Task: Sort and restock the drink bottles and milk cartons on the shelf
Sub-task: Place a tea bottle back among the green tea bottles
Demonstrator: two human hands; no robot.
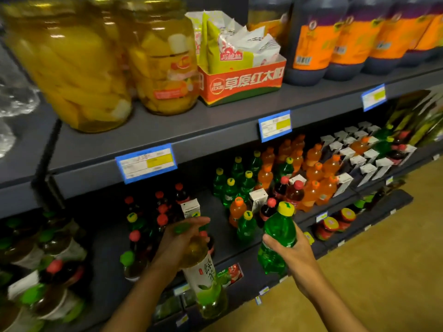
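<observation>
My left hand point(177, 238) grips the neck of a green tea bottle point(203, 276) with a white label and a green cap, held in front of the middle shelf. A green soda bottle point(275, 238) with a yellow cap is in my right hand point(287, 252), tilted slightly. On the middle shelf point(230, 226) stand mixed green soda bottles point(245, 227), orange soda bottles point(321, 185), dark red-capped bottles point(163, 212) and white milk cartons point(359, 161). One milk carton point(190, 208) stands just behind my left hand.
The upper shelf point(215, 130) holds jars of yellow fruit point(72, 68), a red box of sachets point(239, 85) and dark jugs with orange labels point(316, 44). Green-capped tea bottles point(48, 248) crowd the left. Jars point(330, 226) sit on the lower shelf. Tan floor point(383, 259) lies right.
</observation>
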